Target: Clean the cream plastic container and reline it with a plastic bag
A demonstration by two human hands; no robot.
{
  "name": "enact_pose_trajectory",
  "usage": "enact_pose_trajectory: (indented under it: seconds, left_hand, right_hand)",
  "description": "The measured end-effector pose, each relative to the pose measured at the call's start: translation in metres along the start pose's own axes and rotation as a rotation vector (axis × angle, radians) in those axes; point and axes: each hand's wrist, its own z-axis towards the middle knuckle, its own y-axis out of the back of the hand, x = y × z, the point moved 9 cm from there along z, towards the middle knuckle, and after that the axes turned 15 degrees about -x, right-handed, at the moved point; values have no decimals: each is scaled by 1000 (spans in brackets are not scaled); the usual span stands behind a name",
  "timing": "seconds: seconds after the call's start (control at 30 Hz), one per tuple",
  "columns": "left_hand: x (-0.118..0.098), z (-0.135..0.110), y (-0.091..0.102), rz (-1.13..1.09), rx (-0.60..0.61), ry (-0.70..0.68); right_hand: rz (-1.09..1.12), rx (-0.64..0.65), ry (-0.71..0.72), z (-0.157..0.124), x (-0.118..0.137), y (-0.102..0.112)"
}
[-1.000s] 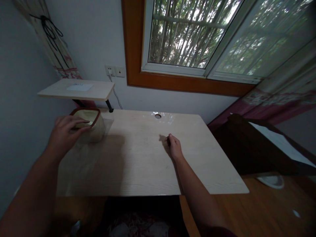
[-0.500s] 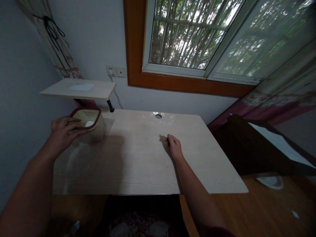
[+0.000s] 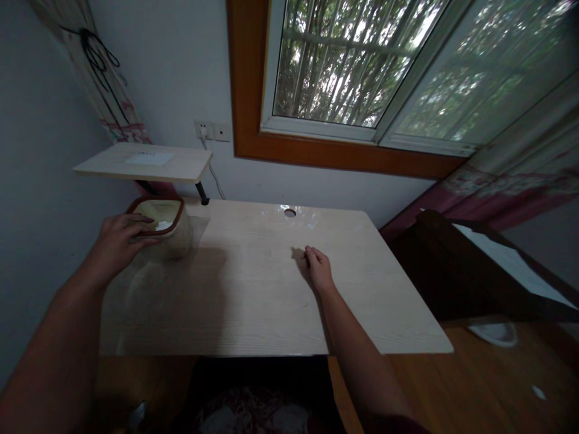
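My left hand (image 3: 121, 242) is at the near left side of a beige basket (image 3: 177, 242) with a brown rim. Its fingers reach over the rim and the thumb lies along the outside, so the rim is gripped between them. Something white (image 3: 163, 225) shows inside the basket, partly hidden by the fingers and the wall. My right hand (image 3: 319, 268) rests on the pale wooden desk (image 3: 262, 289), curled into a loose fist. No object shows in it.
A small raised shelf (image 3: 181, 163) with a paper label (image 3: 149, 158) stands behind the basket. A round cable hole (image 3: 290, 213) is near the desk's back edge. Right of the desk is a dark piece of furniture (image 3: 434, 265) with a white sheet (image 3: 511, 259) on it.
My left hand has shifted slightly to the right along the basket's rim. The basket and my right hand are almost unchanged.
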Motion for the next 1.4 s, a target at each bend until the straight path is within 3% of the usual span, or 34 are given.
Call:
enact_pose_trajectory:
  seconds: [0.33,0.73,0.93,1.4]
  left_hand:
    - [-6,0,4,7,0,-19]
    - [-18,9,16,18,-58,-43]
    - [-54,23,20,-30,-88,-79]
    - [-150,55,-32,-246,-79,-192]
  right_hand:
    - [-52,-57,10,-1,4,3]
    - [-63,-24,2,-1,2,0]
    - [-62,-12,20,-1,3,-2]
    - [-91,-7,12,-1,2,-2]
